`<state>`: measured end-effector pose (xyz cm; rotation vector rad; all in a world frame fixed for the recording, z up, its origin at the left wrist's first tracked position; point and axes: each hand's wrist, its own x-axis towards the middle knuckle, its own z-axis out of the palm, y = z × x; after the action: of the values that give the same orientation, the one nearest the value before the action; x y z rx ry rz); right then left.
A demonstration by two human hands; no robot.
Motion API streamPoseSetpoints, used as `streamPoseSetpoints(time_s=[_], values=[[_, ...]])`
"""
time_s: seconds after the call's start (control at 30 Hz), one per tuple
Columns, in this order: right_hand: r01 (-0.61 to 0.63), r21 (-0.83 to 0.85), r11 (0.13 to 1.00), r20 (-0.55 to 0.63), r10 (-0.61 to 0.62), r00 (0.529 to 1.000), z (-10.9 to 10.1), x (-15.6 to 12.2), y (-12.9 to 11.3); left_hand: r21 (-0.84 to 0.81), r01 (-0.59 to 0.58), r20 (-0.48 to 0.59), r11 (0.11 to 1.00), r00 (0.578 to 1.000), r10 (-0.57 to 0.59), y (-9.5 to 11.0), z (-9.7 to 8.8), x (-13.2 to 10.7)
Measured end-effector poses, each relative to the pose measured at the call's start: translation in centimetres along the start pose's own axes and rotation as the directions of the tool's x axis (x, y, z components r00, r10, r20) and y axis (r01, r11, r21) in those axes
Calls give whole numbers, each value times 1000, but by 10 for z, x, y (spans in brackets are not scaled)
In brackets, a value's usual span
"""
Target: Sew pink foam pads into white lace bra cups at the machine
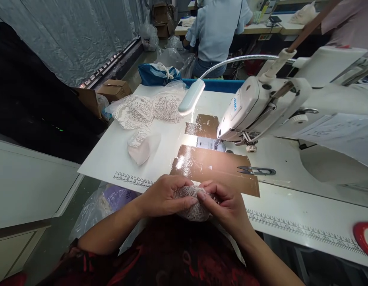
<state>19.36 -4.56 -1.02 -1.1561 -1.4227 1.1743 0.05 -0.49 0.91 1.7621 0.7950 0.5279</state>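
A pale lace piece (pixel 197 214) is held at the lower centre of the frame, in front of the near edge of the white table (pixel 103 161). It is gripped by 2 bare hands. Its left side is pinched between the thumb and fingers of the left hand (pixel 167 196); its upper right part is pinched by the right hand (pixel 228 202), with the fingers bent. The 2 thumb tips are seen close together over the lace; whether they touch cannot be told.

At centre left, 2 lace cups (pixel 133 111) are laid side by side, and a smaller lace-edged piece (pixel 139 151) is placed just below them. The table's centre is covered in part by brown tape (pixel 214 163), on which black thread snips (pixel 257 171) are partly rested, at right of centre. A white sewing machine (pixel 246 103) is positioned at the upper right, lit by a lamp (pixel 191 97) on a bent metal neck. A red-rimmed object (pixel 360 238) is cut off by the right edge. At the top centre, a person in a light blue top (pixel 218 31) is seated, seen from behind.
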Motion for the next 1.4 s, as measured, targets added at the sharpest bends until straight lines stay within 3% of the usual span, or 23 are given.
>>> streamPoseSetpoints(time_s=[0.23,0.43,0.57,0.77,0.9,1.0,1.13,1.2,1.27,1.33,1.4], values=[[-132,4,991,34,132,991,-7,-3,4,-61,-14,15,998,1000,15,-3,8,5],[-220,150,964,111,205,972,-23,-1,9,-108,-2,17,994,1000,4,-7,10,8],[-267,69,961,189,250,950,-22,2,4,-102,9,18,995,1000,-7,-7,13,12],[-269,79,960,146,256,956,-22,4,-5,-197,17,87,980,996,1,-6,11,17],[-262,77,962,132,251,959,-24,7,-5,-274,32,21,961,999,-28,-9,15,23],[-269,99,958,109,258,960,-24,11,0,-492,145,24,859,988,-153,-14,26,31],[-290,132,948,118,276,954,-30,17,5,-740,264,67,619,944,-322,-17,28,38],[-272,112,956,66,266,962,-40,17,5,-751,230,-11,618,933,-361,-14,13,39],[-266,78,961,-25,269,963,-54,16,4,-661,129,-203,739,918,-342,-7,-11,39],[-275,26,961,-104,276,955,-71,14,3,-400,25,-438,916,872,-216,0,-35,43],[-273,-65,960,-130,263,956,-86,14,1,30,3,-571,1000,821,15,4,-48,55]])
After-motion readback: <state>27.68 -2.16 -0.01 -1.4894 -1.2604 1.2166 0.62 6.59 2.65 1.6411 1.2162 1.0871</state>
